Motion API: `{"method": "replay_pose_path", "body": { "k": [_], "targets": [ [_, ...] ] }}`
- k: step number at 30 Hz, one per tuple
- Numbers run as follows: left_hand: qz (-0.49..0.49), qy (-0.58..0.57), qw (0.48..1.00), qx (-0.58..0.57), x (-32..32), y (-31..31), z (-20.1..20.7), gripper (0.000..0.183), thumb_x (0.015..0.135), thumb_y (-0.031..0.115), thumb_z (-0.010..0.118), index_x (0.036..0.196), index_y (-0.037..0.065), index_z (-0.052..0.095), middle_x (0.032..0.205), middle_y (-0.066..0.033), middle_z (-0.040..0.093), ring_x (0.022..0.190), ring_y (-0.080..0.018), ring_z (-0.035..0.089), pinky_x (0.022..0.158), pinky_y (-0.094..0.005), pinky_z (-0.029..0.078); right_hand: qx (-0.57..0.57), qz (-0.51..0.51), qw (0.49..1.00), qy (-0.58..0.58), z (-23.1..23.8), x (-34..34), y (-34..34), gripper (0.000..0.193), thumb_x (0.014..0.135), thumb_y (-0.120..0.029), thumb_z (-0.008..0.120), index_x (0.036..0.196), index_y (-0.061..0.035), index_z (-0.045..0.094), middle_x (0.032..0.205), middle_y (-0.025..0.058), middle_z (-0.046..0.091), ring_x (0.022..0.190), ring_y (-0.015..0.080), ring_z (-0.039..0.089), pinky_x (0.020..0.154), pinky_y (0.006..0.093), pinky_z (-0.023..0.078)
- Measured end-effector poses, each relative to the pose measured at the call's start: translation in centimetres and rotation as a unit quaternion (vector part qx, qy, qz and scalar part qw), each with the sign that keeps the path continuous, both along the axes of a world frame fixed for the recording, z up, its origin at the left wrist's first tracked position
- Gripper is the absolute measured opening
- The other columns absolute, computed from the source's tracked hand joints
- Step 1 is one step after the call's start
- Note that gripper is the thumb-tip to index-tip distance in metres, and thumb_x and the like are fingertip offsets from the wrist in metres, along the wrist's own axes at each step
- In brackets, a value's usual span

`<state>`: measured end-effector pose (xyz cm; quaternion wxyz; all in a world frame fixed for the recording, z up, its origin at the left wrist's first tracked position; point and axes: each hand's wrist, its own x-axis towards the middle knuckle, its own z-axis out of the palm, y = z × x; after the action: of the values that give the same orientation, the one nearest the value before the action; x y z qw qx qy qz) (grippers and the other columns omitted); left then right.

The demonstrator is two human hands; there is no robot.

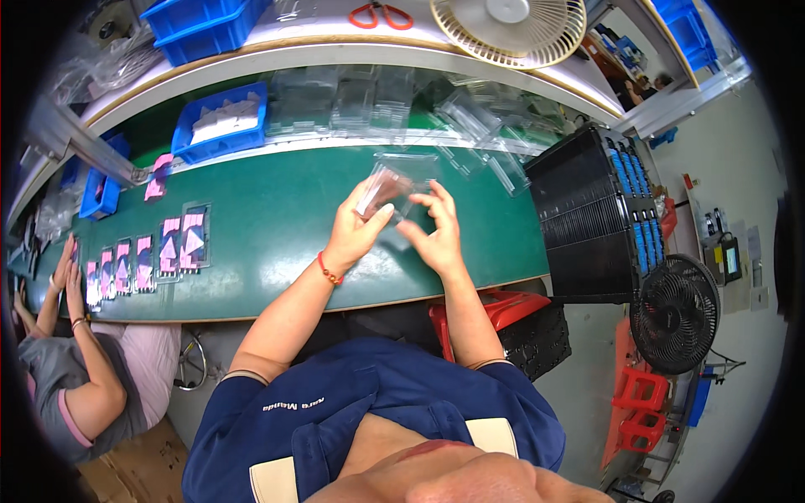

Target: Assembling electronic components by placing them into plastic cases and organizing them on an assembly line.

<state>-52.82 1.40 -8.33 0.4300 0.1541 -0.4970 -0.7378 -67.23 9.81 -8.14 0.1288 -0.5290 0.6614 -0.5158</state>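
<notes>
A clear plastic case [405,167] is held up over the green table, tilted and slightly blurred, its see-through walls making its exact outline hard to follow. My left hand [353,234] grips its left side, thumb towards me. At the case's right edge, my right hand [438,235] has bent fingers and a thumb around the clear plastic. Beyond my hands, stacks of similar clear cases [369,101] lie along the back of the table, with several looser ones [474,121] heaped to the right.
Pink and dark packed cards [194,237] stand in a row at the left, near a co-worker's hands [69,272]. A blue bin [220,126] holds white pieces. Black ribbed trays [587,218] rise at the table's right end. Red scissors [381,15] and a fan [511,29] occupy the shelf.
</notes>
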Motion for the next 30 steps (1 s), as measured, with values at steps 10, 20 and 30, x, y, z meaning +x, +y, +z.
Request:
{"method": "replay_pose_path", "body": {
  "k": [10,20,30],
  "targets": [
    [-0.119,-0.075,0.935,-0.326,1.3,0.9,0.9,0.068,0.078,0.024,0.073,0.138,0.005,0.047,0.149,-0.0216,0.033,0.141,-0.0338,0.028,0.114,-0.0451,0.025,-0.041,0.129,0.839,-0.527,1.2,0.0,-0.2,0.046,0.094,-0.020,0.061,0.132,-0.0044,0.040,0.116,0.0114,0.059,0.100,0.0186,0.061,0.080,0.0344,0.055],
    [-0.118,-0.036,0.988,0.089,0.6,0.6,-1.2,0.018,0.092,0.021,0.065,0.087,0.005,0.061,0.077,-0.0019,0.061,0.066,-0.0092,0.057,0.062,-0.0212,0.046,0.063,0.048,0.992,-0.095,1.5,0.2,1.2,0.069,0.069,-0.018,0.086,0.129,-0.0036,0.056,0.118,0.0092,0.061,0.092,0.0151,0.062,0.071,0.0276,0.052],
    [-0.120,-0.063,0.989,0.056,0.2,1.1,-1.7,0.016,0.093,0.019,0.065,0.085,0.006,0.060,0.077,-0.0008,0.060,0.067,-0.0080,0.055,0.063,-0.0222,0.045,0.111,0.090,0.953,-0.267,0.2,-1.6,3.2,0.079,0.072,-0.016,0.083,0.139,-0.0048,0.043,0.113,0.0143,0.061,0.093,0.0176,0.061,0.073,0.0281,0.053]
  ]
}}
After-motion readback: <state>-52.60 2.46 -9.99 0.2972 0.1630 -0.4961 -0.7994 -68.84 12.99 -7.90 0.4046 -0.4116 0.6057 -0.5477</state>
